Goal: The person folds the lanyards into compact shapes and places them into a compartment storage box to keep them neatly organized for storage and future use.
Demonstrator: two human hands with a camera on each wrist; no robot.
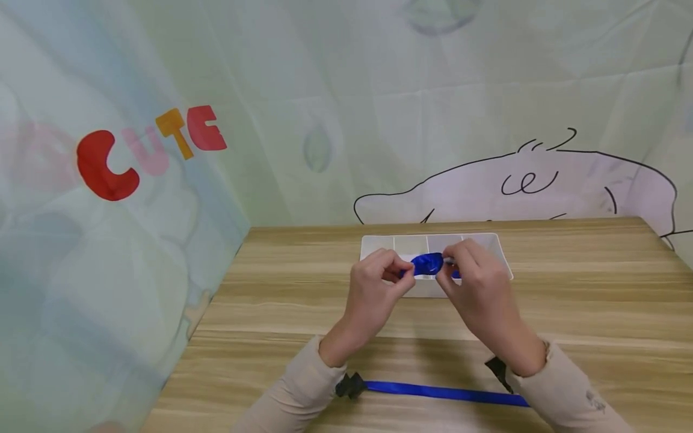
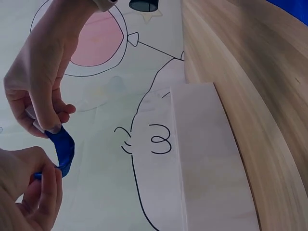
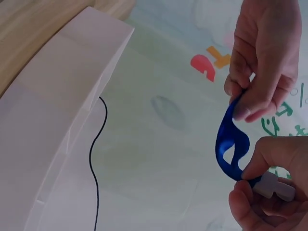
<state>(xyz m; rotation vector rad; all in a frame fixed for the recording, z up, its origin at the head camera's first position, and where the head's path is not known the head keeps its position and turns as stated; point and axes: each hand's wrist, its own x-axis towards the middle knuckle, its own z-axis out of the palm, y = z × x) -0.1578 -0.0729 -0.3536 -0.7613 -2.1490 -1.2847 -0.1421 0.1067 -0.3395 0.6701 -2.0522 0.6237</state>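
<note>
A: Head view. Both hands raised just above a white tray [image 1: 489,242] on the counter [image 1: 303,313]. Left hand [image 1: 373,288] and right hand [image 1: 476,285] each pinch one end of a short blue ribbon [image 1: 428,263]; fingers curled, clamped on it. The ribbon hangs between them, over the tray's middle.

B: Wrist views add anything?

A: Left wrist: the ribbon [image 2: 62,147] bends in a loose arc between the two pinches; right hand [image 2: 41,82] above, left hand [image 2: 26,192] at the bottom corner. Right wrist: the ribbon [image 3: 231,144] folds on itself, leaving an open loop. The right hand [image 3: 269,192] also holds a small grey-white piece [image 3: 274,186] against the ribbon end; what it is I cannot tell. In the head view it shows only as a pale sliver. Left hand [image 3: 262,57] grips the upper end.

B: Anything the head view alone shows?

A: A long blue strip [image 1: 444,392] flat on the counter near the body, under the wrists, with a black piece [image 1: 349,385] at its left end. Tray divided into compartments.

B: Surface, room?

A: Pale wood-grain counter. Light green printed cloth [image 1: 271,120] behind and to the left: letters "CUTE" [image 1: 148,150] in red, pink, orange; a cartoon outline [image 1: 520,180] behind the tray.
</note>
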